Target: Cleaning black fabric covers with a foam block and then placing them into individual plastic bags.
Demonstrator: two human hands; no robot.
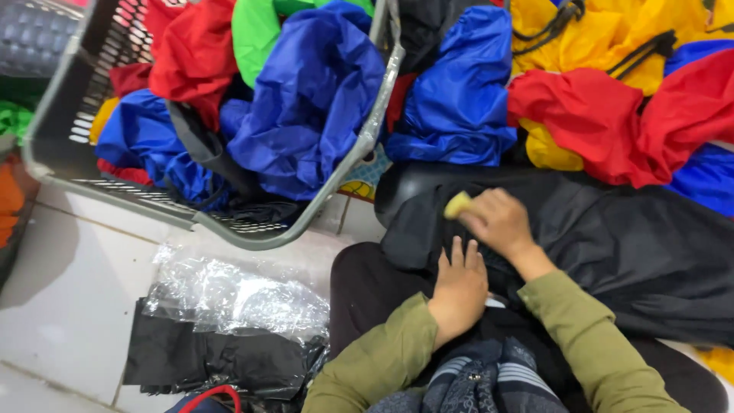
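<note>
A black fabric piece (612,245) lies spread over my lap. My left hand (459,287) rests flat on its near edge, fingers together, holding nothing. My right hand (497,222) is just beyond it, fingers closed around a small yellow object (457,204) that it presses against the black fabric. Both arms wear olive green sleeves.
A grey plastic basket (229,226) at the left holds blue, red and green fabric. Loose blue (459,99), red (589,115) and yellow (604,38) fabric is piled behind my lap. Clear plastic bags (229,294) and folded black fabric (222,359) lie on the white tiled floor.
</note>
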